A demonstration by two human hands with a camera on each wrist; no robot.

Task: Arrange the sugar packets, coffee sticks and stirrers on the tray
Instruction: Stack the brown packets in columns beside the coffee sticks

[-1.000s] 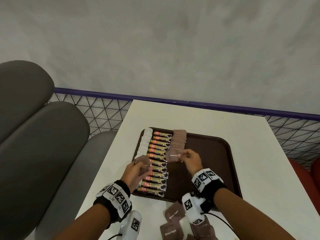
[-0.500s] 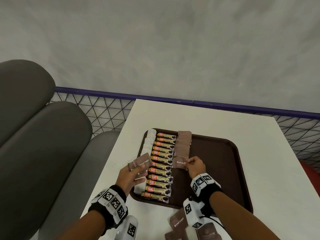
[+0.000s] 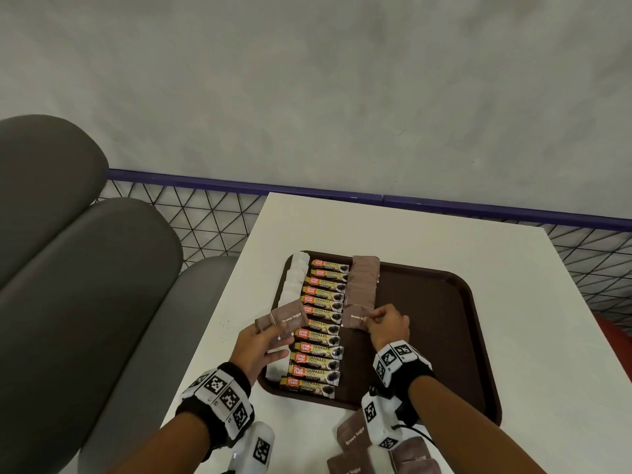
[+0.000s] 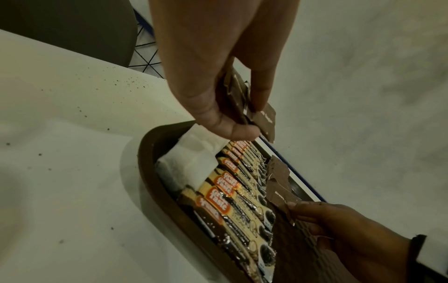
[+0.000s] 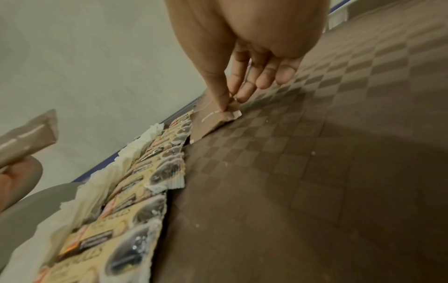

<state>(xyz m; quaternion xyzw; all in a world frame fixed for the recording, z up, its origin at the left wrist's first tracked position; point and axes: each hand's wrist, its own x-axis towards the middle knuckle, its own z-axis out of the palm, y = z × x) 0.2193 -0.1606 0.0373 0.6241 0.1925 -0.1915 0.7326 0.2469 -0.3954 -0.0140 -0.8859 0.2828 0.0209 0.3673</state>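
Observation:
A dark brown tray (image 3: 437, 323) lies on the white table (image 3: 393, 230). Along its left side runs a column of white packets (image 3: 295, 282), then a column of coffee sticks (image 3: 319, 323), then a column of brown sugar packets (image 3: 364, 278). My right hand (image 3: 388, 325) pinches the right edge of a brown sugar packet (image 3: 354, 318) (image 5: 213, 119) that lies on the tray at the near end of that column. Over the tray's left edge, my left hand (image 3: 265, 343) (image 4: 230, 107) holds a small stack of brown sugar packets (image 3: 282, 318) (image 4: 244, 103).
More loose brown sugar packets (image 3: 352, 439) lie on the table near its front edge, by my right wrist. Grey padded seats (image 3: 85, 285) stand to the left. A purple rail with wire mesh (image 3: 212, 213) runs behind the table. The tray's right half (image 5: 327, 162) is bare.
My right hand brought its sugar packet down onto the tray at the near end of the brown column. The left hand lifted and tilted its stack so the label shows.

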